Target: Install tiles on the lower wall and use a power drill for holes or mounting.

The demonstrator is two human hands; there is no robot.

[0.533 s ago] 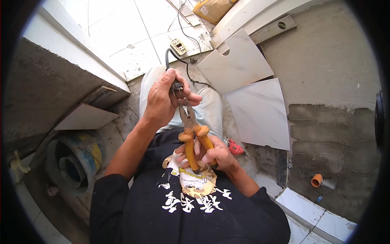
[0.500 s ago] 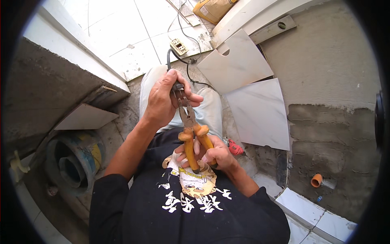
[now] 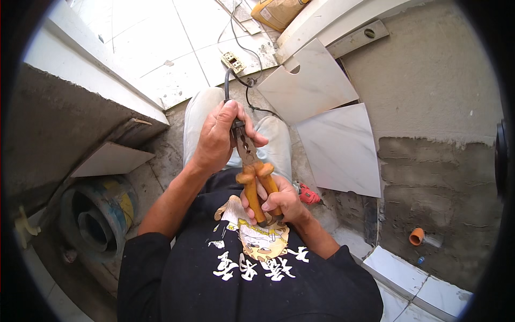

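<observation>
In the middle of the head view, my left hand is closed around a black plug on a thick black cord. My right hand grips a pair of pliers by its worn yellow handles. The rusty jaws point away from me and reach up to the plug's end, at its metal prongs. Their handles stand closer together than a wide spread. My left fingers partly hide the jaw tips, so the exact contact cannot be made out.
A power socket block with black wires lies ahead on white tiles. Two cut marble-look tiles lie to the right. A red power tool rests beside my right forearm. At left stands a dirty bucket. An orange pipe protrudes at right.
The pliers' jaws have moved forward onto the plug's prong end, and the handles have come closer together. My left hand still holds the plug, slightly lower.
</observation>
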